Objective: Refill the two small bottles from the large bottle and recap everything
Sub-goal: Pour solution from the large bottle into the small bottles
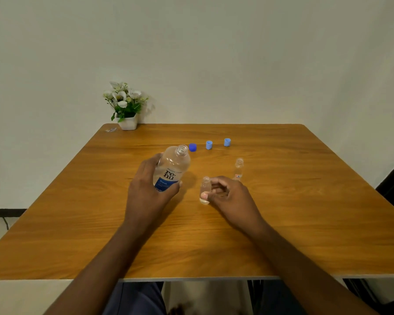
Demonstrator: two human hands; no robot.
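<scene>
My left hand (149, 185) grips the large clear bottle (173, 165), which has a blue-and-white label; it is uncapped and leans to the right. My right hand (228, 194) holds a small clear uncapped bottle (205, 189) upright on the table, thumb against its side. A second small clear bottle (238, 168) stands uncapped behind my right hand, untouched. Three caps lie in a row farther back: a dark blue cap (192, 147), a light blue cap (209, 145) and another light blue cap (227, 142).
The wooden table (305, 212) reaches to a pale wall. A white pot of artificial flowers (126, 105) stands at the back left corner, with a small clear scrap (110, 130) beside it. The table's front edge is near my body.
</scene>
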